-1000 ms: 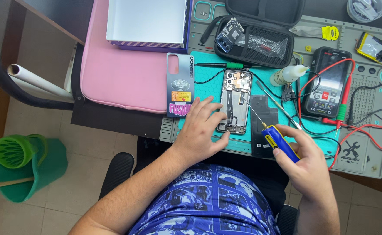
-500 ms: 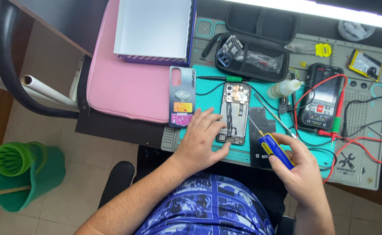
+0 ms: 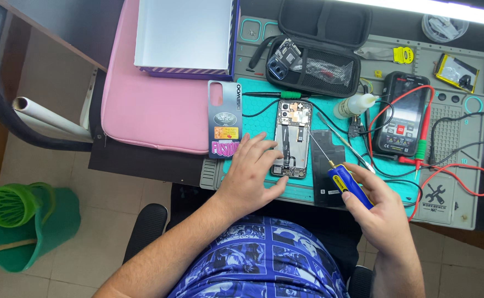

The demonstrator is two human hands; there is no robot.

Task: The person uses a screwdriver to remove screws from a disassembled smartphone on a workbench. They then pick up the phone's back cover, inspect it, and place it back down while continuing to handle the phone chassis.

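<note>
Left hand lies flat, fingers spread, on the lower left edge of the opened phone, which sits back-off in the middle of the teal mat on the bench. Right hand is closed round a blue-and-yellow screwdriver — thin shaft angled up-left, tip just beside the phone's right edge, over a black back cover. Nearby: phone case w/ stickers left of the mat, multimeter w/ red & black leads to the right, open zip pouch above — small white bottle between phone & meter.
</note>
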